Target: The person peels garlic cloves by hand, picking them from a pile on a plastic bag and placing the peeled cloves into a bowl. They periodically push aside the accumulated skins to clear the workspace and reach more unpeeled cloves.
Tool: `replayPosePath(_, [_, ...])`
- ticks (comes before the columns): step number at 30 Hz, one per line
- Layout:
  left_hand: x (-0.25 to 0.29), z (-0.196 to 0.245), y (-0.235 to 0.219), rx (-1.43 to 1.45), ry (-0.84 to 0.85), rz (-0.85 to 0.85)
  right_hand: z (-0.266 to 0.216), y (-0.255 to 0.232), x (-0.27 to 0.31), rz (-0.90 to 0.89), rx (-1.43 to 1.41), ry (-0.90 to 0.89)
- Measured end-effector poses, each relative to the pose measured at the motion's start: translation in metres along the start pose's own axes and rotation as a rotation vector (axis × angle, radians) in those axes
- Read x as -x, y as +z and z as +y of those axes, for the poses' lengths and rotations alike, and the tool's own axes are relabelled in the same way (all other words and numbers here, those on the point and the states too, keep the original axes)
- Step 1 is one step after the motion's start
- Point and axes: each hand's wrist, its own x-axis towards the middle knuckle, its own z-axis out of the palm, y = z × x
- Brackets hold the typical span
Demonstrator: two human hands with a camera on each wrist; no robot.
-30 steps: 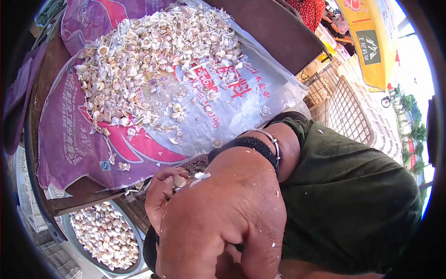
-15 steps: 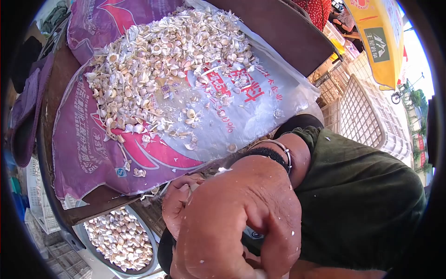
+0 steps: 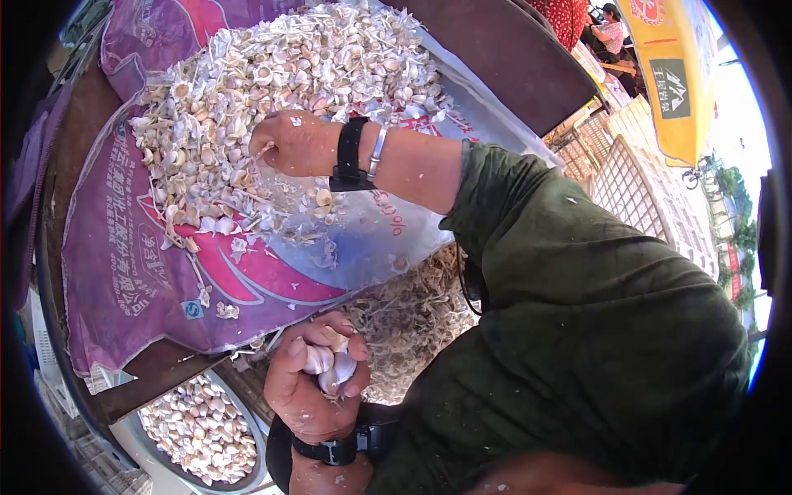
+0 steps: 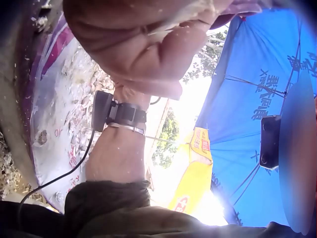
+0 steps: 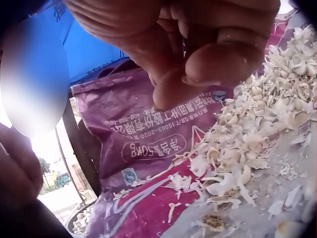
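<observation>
Garlic cloves with pale purple-white skins lie in my left hand, palm up, with the fingers curled round them. That hand is just below the front edge of a purple and white printed sack. Over the sack, my right hand hovers at a heap of garlic cloves and skins, its fingers curled inward. In the right wrist view, its thumb and fingertips show nothing gripped between them. The left wrist view has the back of a hand at the top; the cloves are hidden there.
A grey tub of cloves stands at lower left. Dry stalks and roots are piled between the sack and my lap. Plastic crates and a yellow umbrella are at right. A blue canopy hangs overhead.
My hands were together low in front of the sack. The right hand has moved up and away onto the garlic heap, uncovering the cloves in the left hand.
</observation>
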Motion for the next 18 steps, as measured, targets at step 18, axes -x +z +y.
replayPosePath(18, [-0.009,0.003,-0.005,0.031,0.101,0.057,-0.066,-0.038,0.039,-0.672,-0.515,0.207])
